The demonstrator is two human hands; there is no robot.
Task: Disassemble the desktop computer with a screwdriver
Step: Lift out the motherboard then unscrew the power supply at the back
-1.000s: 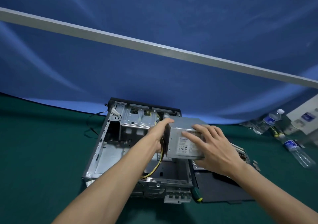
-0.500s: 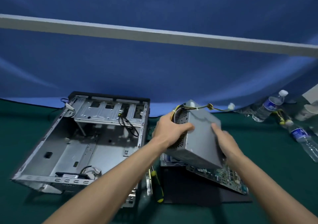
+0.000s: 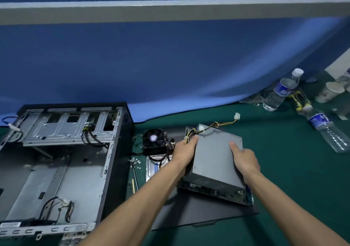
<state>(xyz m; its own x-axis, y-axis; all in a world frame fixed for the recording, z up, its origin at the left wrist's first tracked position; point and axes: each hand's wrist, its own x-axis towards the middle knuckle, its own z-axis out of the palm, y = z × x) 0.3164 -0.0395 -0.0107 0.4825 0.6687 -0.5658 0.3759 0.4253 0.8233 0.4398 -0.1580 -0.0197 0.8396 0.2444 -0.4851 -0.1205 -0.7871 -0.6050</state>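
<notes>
1. The power supply [image 3: 217,156], a plain grey metal box, is held by both hands at about 4 o'clock in the view, well clear of the case [image 3: 56,162], which lies open at 8 o'clock.
2. A second ago the box was still being gripped inside the case; half a second ago it was carried in the air to the right; now it is lowered, tilted, onto the motherboard [image 3: 223,192], which lies on the dark side panel [image 3: 198,213].
3. The left hand [image 3: 184,152] is wrapped around the box's left edge, fingers curled over the far corner where the cable bundle [image 3: 214,125] emerges.
4. The right hand [image 3: 245,159] is clamped on the right side, thumb laid flat on the top face, the other fingers hidden beneath.
5. The yellow and black leads are seen trailing free toward 1 o'clock, ending in a white connector [image 3: 237,116], so nothing is tethered to the case.
6. It is judged that removal of the supply is done and only the setting-down remains; the chassis appears nearly stripped, with a few loose cables left inside.
7. The cooler fan [image 3: 154,138] sits at 12 o'clock from the left hand, with loose screws [image 3: 135,162] just beside it on the green mat [image 3: 293,170]; care would be needed that the board is not scraped by the heavy box.
</notes>
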